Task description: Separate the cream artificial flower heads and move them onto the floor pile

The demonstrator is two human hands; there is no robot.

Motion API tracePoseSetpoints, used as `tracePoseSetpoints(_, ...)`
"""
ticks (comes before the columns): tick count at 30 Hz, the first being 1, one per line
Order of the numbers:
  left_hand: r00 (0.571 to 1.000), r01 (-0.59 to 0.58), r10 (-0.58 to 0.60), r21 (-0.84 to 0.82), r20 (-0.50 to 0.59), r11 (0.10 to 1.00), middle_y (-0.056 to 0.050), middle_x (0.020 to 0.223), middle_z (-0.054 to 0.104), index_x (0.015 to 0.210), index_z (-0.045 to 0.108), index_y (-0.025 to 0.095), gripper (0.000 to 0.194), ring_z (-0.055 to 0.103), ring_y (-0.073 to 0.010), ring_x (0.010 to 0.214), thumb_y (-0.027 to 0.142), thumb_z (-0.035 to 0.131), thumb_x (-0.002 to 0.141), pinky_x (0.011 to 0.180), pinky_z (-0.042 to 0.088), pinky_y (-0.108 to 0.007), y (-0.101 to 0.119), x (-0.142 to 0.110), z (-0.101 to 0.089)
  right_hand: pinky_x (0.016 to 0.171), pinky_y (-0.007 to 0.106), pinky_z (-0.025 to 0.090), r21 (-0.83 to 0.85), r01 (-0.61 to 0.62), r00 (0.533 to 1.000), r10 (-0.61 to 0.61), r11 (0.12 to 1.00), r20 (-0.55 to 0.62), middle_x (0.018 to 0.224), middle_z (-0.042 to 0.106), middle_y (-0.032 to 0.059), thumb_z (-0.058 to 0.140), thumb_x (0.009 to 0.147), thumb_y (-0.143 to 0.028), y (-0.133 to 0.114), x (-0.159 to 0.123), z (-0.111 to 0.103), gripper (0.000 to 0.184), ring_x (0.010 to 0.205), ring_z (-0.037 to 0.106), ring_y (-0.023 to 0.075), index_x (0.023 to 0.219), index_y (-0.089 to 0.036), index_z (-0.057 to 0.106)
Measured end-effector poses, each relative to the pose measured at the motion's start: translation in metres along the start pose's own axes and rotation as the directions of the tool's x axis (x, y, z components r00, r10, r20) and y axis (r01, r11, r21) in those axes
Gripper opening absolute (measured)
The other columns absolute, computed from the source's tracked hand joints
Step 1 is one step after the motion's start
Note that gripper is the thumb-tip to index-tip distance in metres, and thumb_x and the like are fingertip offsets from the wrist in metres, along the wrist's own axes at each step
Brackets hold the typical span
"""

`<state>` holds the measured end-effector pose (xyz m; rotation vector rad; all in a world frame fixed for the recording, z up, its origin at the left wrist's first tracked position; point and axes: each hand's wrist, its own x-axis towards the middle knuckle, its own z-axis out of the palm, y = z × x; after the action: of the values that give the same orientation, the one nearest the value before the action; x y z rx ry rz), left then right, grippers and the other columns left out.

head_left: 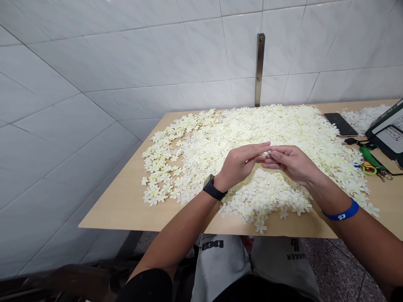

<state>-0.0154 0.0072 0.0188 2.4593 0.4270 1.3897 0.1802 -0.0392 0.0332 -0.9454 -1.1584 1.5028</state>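
My left hand (239,164), with a black watch at its wrist, meets my right hand (294,162) above the front of a big heap of white flowers (252,126). A small white flower (267,154) shows between the fingertips of both hands, mostly hidden by them. The fingers of each hand are closed around it. My right forearm wears a blue wristband. The loose flowers have five or so pale petals with yellowish centres, and a smaller pile of them (267,193) lies just below my hands.
The flowers cover much of a light wooden table (126,205). At the right are a dark phone (340,124), thin white pieces (367,117), a green-handled tool (371,158), keys (384,174) and a black-and-white box (388,134). A tiled wall (189,54) with a metal strip (260,69) stands behind.
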Motion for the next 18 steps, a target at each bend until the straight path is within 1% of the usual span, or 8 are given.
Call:
tracePoseSetpoints(2,1.0,0.007,-0.008,-0.023,-0.012,1.0,-0.003,0.128,0.073,0.131,0.067,0.027,0.035,0.072,-0.0155,0.115,0.016,0.051,0.101,0.095,0.064,-0.031,0.0004,-0.0003,0.0008,0.087,0.039,0.064,-0.003,-0.011,0.999,0.011,1.0,0.039,0.088,0.08,0.0082,0.091,0.067,-0.049,-0.0023,-0.0009,0.0008,0.04,0.084,0.077,0.0218,0.092,-0.019,0.08)
tracePoseSetpoints(3,1.0,0.002,-0.002,-0.023,-0.004,1.0,-0.004,0.128,0.073,0.132,0.066,0.026,0.035,0.072,-0.0157,0.116,0.016,0.051,0.101,0.097,0.063,-0.032,0.0003,-0.0001,0.0014,0.084,0.037,0.064,-0.014,-0.015,0.999,0.015,1.0,0.032,0.088,0.08,0.0085,0.092,0.066,-0.047,-0.0029,-0.0009,0.0015,0.039,0.082,0.077,0.0213,0.089,-0.019,0.08)
tracePoseSetpoints(6,0.998,-0.048,0.047,0.049,0.029,0.998,-0.007,0.135,0.069,0.142,0.057,0.026,0.041,0.068,-0.0175,0.124,0.019,0.05,0.102,0.104,0.06,-0.036,-0.0016,0.0007,0.0035,0.075,0.031,0.063,-0.03,-0.014,0.998,0.012,0.999,-0.057,0.08,0.078,0.0067,0.094,0.063,-0.045,-0.0026,0.0008,0.0039,0.036,0.074,0.076,0.0183,0.077,-0.018,0.075)
tracePoseSetpoints(8,0.994,-0.107,0.105,0.114,0.022,0.988,-0.008,0.14,0.065,0.147,0.052,0.026,0.047,0.065,-0.0184,0.128,0.022,0.056,0.101,0.107,0.059,-0.037,-0.0033,0.0008,0.0047,0.071,0.029,0.062,-0.031,0.009,0.995,-0.012,0.999,-0.102,0.075,0.077,0.0049,0.093,0.065,-0.046,-0.0015,0.002,0.0044,0.036,0.068,0.074,0.0159,0.074,-0.018,0.073)
tracePoseSetpoints(11,0.986,-0.161,0.164,0.156,-0.01,0.975,-0.006,0.138,0.067,0.142,0.057,0.026,0.045,0.068,-0.0166,0.125,0.021,0.062,0.098,0.103,0.061,-0.033,-0.0041,-0.0002,0.0059,0.072,0.03,0.062,-0.068,0.06,0.992,-0.067,0.996,-0.106,0.074,0.076,0.0046,0.091,0.066,-0.049,-0.001,0.0022,0.0034,0.037,0.068,0.073,0.0157,0.077,-0.018,0.074)
tracePoseSetpoints(14,0.991,-0.074,0.086,0.124,-0.099,0.99,-0.004,0.126,0.074,0.125,0.07,0.024,0.029,0.073,-0.0151,0.114,0.018,0.06,0.098,0.098,0.063,-0.03,-0.0015,-0.0005,0.0058,0.077,0.033,0.063,-0.092,0.103,0.992,-0.11,0.99,-0.069,0.081,0.078,0.0059,0.091,0.067,-0.049,-0.0022,0.0006,0.0017,0.038,0.076,0.075,0.0188,0.085,-0.019,0.076)
tracePoseSetpoints(16,0.986,0.021,-0.012,0.051,-0.165,0.998,-0.004,0.117,0.077,0.111,0.075,0.022,0.019,0.075,-0.0164,0.109,0.021,0.063,0.097,0.096,0.063,-0.031,0.0007,0.0,0.0055,0.078,0.034,0.063,-0.054,0.111,0.993,-0.114,0.992,-0.038,0.084,0.079,0.0065,0.09,0.069,-0.049,-0.003,-0.0001,0.0012,0.037,0.078,0.076,0.0196,0.089,-0.02,0.078)
tracePoseSetpoints(18,0.978,0.063,-0.073,-0.058,-0.194,0.996,-0.003,0.112,0.079,0.103,0.077,0.023,0.014,0.076,-0.0178,0.105,0.024,0.066,0.096,0.097,0.063,-0.035,0.0025,0.001,0.0059,0.075,0.032,0.064,0.001,0.097,0.995,-0.097,0.995,-0.025,0.08,0.078,0.0057,0.09,0.069,-0.049,-0.003,0.0,0.0019,0.035,0.074,0.076,0.0186,0.086,-0.02,0.078)
